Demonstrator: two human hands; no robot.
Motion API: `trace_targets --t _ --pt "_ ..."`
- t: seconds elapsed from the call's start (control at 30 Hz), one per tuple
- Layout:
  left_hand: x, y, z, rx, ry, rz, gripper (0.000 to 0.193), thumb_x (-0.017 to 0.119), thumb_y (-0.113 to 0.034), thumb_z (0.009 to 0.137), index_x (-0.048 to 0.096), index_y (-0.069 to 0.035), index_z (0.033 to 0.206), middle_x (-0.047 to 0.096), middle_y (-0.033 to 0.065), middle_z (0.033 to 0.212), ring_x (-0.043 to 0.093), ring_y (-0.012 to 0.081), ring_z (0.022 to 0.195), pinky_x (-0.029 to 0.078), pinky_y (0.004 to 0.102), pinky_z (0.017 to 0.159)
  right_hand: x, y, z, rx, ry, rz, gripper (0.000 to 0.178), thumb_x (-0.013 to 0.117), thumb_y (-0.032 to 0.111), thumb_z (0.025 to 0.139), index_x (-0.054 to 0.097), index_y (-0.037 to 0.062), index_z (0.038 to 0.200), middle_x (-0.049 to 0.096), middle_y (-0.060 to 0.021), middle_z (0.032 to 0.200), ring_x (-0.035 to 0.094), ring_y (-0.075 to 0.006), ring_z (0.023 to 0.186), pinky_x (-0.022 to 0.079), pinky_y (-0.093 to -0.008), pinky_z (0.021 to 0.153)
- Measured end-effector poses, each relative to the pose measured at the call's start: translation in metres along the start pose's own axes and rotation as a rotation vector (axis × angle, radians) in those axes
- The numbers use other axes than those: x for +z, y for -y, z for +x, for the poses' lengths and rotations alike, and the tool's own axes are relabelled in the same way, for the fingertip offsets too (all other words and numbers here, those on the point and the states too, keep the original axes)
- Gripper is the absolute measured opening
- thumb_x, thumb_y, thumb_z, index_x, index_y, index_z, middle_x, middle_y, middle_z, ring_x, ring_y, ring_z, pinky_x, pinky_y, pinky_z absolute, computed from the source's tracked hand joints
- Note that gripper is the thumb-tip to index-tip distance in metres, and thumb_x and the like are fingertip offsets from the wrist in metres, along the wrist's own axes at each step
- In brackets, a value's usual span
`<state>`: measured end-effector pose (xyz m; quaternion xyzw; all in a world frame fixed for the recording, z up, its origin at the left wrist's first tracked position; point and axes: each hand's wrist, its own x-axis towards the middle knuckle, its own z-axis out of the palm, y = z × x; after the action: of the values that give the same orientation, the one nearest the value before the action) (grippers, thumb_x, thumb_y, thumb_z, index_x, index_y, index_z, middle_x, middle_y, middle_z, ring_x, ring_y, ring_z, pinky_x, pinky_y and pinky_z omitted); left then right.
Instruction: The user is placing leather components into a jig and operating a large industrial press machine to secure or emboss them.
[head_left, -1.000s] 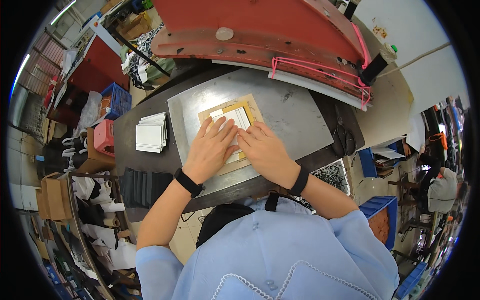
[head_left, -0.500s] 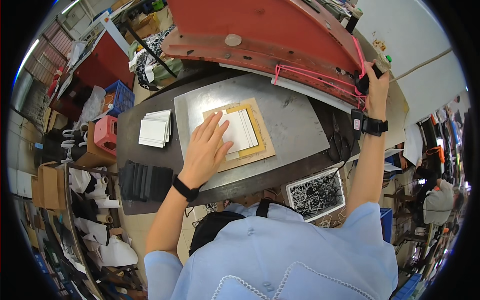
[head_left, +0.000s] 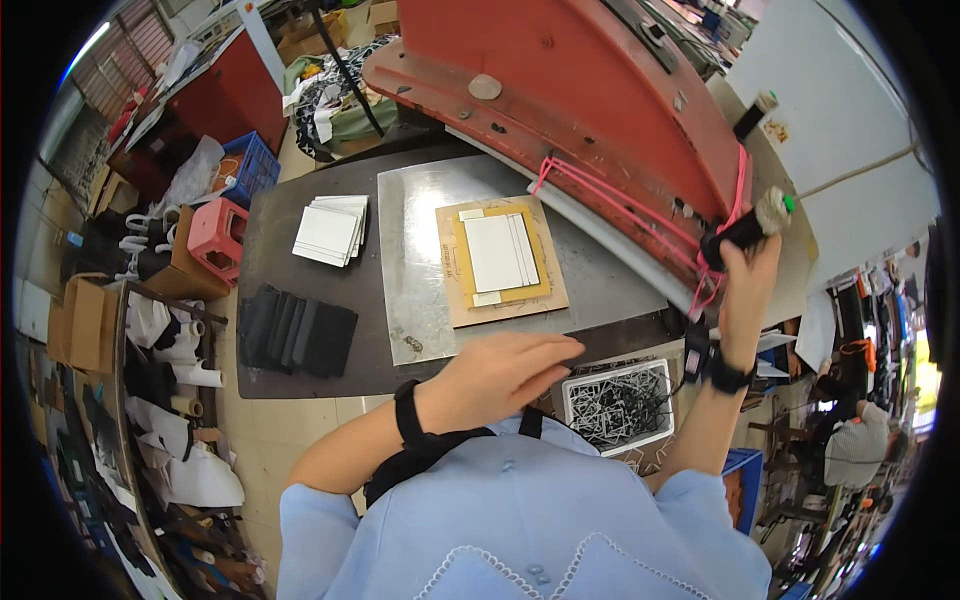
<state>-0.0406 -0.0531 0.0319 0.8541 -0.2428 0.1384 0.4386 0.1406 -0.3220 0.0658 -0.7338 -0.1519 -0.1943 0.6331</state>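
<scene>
My right hand (head_left: 750, 285) is closed round the black handle (head_left: 740, 235) at the right end of the big red press arm (head_left: 570, 100). Pink cord (head_left: 625, 205) is strung along that arm and tied by the handle. Close to my body, off the metal plate (head_left: 405, 290), my left hand (head_left: 495, 372) is empty, its fingers stretched out. A white rectangular sheet with dark lines (head_left: 495, 255) lies on a yellow plate (head_left: 545, 288), which rests on a wooden board (head_left: 462, 312). The arm's edge is right of the board, apart from it.
Stacked white sheets (head_left: 328, 232) and a row of black pieces (head_left: 325, 340) occupy the table's left side. Below the front edge stands a white bin (head_left: 650, 440) of small wire-like frames. A pink stool (head_left: 215, 230) is at the left. A person (head_left: 858, 445) sits far right.
My left hand has drawn back from the white sheet toward my body. My right hand and the handle have come nearer, and the red arm has swung with them.
</scene>
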Motion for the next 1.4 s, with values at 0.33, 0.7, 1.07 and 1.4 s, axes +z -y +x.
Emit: trace_targets --t 0.33,0.7,1.07,1.4 --pt "-0.013 -0.037 0.040 0.043 -0.182 -0.297 0.088 0.085 -0.017 0.080 0.035 -0.003 0.151 0.047 0.0144 0.150 0.052 0.0264 0.130 0.049 0.0375 0.099 -0.068 -0.003 0.049 -0.114 -0.194 -0.213 0.047 0.049 0.028 0.106 0.047 -0.0016 0.143 0.054 -0.0169 0.140 0.050 -0.0235 0.132 0.033 -0.0374 0.115" --pt "-0.053 -0.061 -0.005 -0.198 -0.550 -0.777 0.080 0.040 -0.072 0.095 0.051 0.003 0.119 0.062 0.0120 0.092 0.060 0.0149 0.081 0.049 0.0299 0.077 -0.001 0.024 0.042 -0.069 -0.011 0.284 0.050 0.036 0.036 0.108 0.047 -0.0006 0.142 0.060 -0.0170 0.127 0.060 -0.0253 0.118 0.045 -0.0360 0.104" --pt "-0.069 -0.053 -0.030 -0.292 -0.800 -0.656 0.049 0.055 -0.045 0.092 0.059 0.002 0.104 0.061 0.0119 0.071 0.059 0.0165 0.064 0.050 0.0304 0.068 0.009 0.032 0.026 0.123 0.193 0.602 0.030 0.049 0.027 0.096 0.060 0.0002 0.103 0.053 -0.0080 0.067 0.051 -0.0165 0.062 0.042 -0.0298 0.061" --pt "-0.059 -0.035 -0.042 -0.342 -0.735 -0.601 0.057 0.051 -0.057 0.092 0.054 -0.002 0.102 0.054 0.0093 0.065 0.055 0.0184 0.057 0.047 0.0326 0.061 0.016 0.007 0.008 0.072 0.105 0.557 0.035 0.044 0.035 0.103 0.056 0.0018 0.100 0.052 -0.0072 0.068 0.051 -0.0163 0.062 0.042 -0.0291 0.060"
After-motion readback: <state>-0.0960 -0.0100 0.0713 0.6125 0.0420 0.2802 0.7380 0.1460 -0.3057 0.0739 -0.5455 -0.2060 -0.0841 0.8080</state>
